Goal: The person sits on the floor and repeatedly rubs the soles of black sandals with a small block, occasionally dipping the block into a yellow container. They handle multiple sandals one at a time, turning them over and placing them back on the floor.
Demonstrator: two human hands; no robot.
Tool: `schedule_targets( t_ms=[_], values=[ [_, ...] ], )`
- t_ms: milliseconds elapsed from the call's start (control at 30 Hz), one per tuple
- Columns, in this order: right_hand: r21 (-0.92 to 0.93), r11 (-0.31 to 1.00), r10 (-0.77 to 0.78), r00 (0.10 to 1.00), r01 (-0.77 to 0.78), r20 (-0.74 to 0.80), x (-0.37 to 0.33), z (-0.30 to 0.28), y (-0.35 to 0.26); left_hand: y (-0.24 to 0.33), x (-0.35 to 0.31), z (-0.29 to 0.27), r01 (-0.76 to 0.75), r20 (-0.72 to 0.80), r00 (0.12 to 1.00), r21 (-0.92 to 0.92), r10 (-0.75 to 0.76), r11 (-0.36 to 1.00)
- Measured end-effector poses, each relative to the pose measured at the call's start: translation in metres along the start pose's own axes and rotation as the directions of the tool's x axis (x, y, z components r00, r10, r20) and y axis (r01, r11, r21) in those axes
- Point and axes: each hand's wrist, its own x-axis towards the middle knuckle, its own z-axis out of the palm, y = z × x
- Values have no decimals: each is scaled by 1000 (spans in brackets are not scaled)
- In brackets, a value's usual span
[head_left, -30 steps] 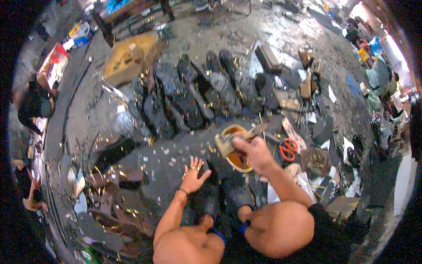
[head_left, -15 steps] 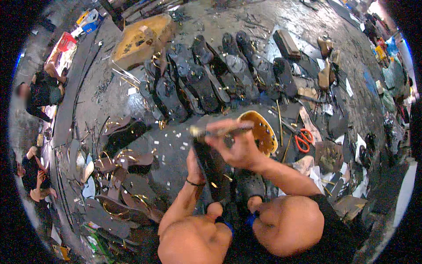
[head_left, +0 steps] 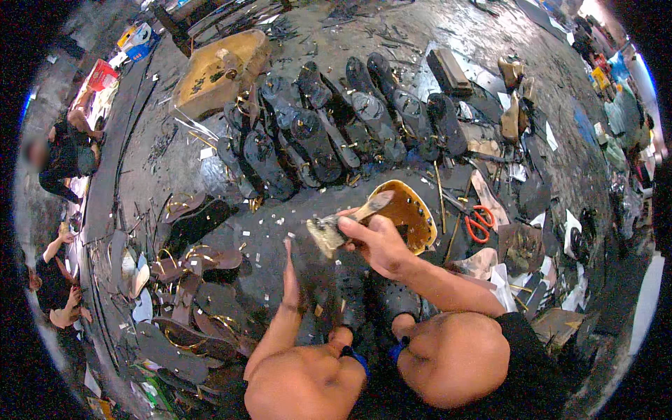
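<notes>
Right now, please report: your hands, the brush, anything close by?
Right hand holding brush, bristles toward left. Left hand edge-on, grip unclear. Tub partly hidden by right hand; scissors right of tub.

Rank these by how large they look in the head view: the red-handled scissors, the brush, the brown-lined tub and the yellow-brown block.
1. Yellow-brown block
2. Brown-lined tub
Smallest, unranked: red-handled scissors and brush. They look alike in size, and the brush, partly covered by the right hand, seems nearer the camera.
</notes>
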Motion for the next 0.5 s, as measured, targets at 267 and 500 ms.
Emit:
schedule_targets(
  t_ms=[267, 500],
  values=[
    [170, 977, 138, 990, -130, -34, 12, -2, -12, -3, -34, 9, 122, -58, 990, -126, -130, 985],
    [-713, 624, -390, 918, 318, 68, 28, 6, -14, 64, 28, 54, -325, -159, 939, -125, 305, 937]
  ],
)
